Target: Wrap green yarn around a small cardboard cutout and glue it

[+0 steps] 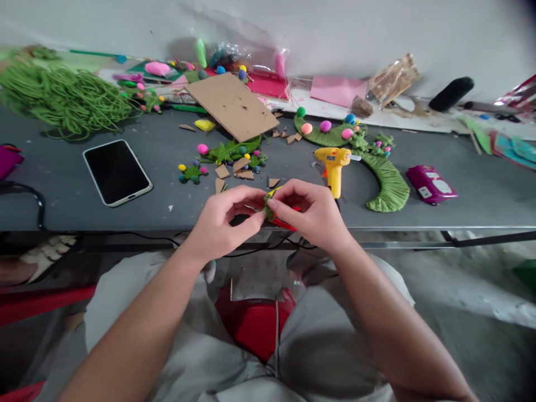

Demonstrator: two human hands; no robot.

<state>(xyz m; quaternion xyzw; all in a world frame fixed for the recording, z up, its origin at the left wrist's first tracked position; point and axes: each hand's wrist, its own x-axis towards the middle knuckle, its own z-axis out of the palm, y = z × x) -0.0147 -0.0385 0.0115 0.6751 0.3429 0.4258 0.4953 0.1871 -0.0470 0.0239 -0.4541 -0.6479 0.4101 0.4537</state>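
Observation:
Near the table's front edge, my left hand (226,218) and my right hand (310,212) meet. Between their thumbs and fingertips they pinch a small green yarn-wrapped piece (268,207); its full shape is partly covered by the fingers. Just beneath my right hand lies a red and yellow object (285,221), mostly hidden, its kind unclear. Beyond that hand a yellow glue gun (334,164) rests with a clear glue stick in its back. To its right curves a green yarn-wrapped crescent (387,187) decorated with coloured pompoms.
Green yarn (71,95) is heaped at the left, with a phone (118,172) in front of it. Cardboard (232,106), yarn stars with pompoms (192,172) and cardboard scraps (242,164) lie ahead. A purple packet (431,184) is at right. Cables hang below the edge.

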